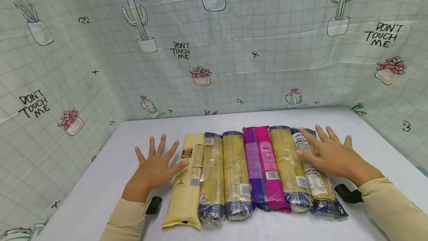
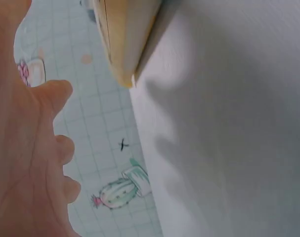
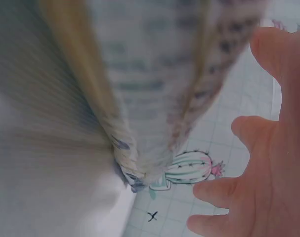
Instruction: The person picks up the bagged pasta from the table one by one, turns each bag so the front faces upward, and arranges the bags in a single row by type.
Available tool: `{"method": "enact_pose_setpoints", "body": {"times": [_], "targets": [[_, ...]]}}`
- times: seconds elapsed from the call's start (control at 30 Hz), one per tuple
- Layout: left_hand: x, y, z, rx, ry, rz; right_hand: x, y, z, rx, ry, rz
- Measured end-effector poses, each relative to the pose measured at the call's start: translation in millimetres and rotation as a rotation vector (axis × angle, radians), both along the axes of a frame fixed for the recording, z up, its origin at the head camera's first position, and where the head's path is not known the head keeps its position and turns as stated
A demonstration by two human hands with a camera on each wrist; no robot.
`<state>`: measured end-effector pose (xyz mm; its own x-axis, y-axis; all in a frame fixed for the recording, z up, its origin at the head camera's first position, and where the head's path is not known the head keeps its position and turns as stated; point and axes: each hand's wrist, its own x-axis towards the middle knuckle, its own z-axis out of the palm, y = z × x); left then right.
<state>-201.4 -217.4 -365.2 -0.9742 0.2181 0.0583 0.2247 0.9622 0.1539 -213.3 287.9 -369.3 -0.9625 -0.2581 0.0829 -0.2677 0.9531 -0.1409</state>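
Several long packs of dried noodles lie side by side on the white table. My left hand (image 1: 152, 170) is spread beside the cream-yellow pack (image 1: 182, 200), its thumb overlapping that pack in the head view. To the right follow two clear packs with blue ends (image 1: 212, 177) and a magenta and purple pack (image 1: 264, 174). Then come another clear pack (image 1: 287, 159) and a white-labelled pack (image 1: 315, 181). My right hand (image 1: 337, 155) is spread over the white-labelled pack's upper part, partly hiding it. Both hands hold nothing; contact with the packs cannot be told.
White cloth (image 1: 83, 211) covers the table on both sides of the row. A curtain with printed cacti (image 1: 214, 58) hangs behind and at the sides. A black wrist device (image 1: 153, 205) shows at the left sleeve, and another black one (image 1: 347, 193) by the right.
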Motion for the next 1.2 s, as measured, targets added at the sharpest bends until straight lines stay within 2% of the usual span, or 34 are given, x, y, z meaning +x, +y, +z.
{"method": "enact_pose_setpoints", "body": {"times": [0.2, 0.43, 0.63, 0.87, 1.03, 1.2], "targets": [[-4.3, 10.8, -5.9, -0.027, 0.024, -0.045, 3.9, -3.2, -3.4, 0.018, -0.001, 0.017], [-4.4, 18.5, 0.8, -0.021, 0.028, -0.07, 9.7, -5.8, -2.6, -0.002, -0.002, 0.027], [-4.8, 25.8, 0.8, -0.018, -0.004, -0.072, 12.6, -7.4, -4.0, -0.025, -0.027, 0.049], [-6.2, 31.8, 4.9, -0.066, 0.0, -0.084, 15.5, -5.2, -3.9, -0.02, 0.0, 0.097], [-5.7, 35.4, 9.3, -0.048, -0.012, -0.11, 18.3, -5.5, -2.4, -0.026, 0.0, 0.103], [-4.7, 39.9, 8.9, -0.029, -0.042, -0.135, 24.0, -5.1, -5.8, -0.027, -0.011, 0.1]]}}
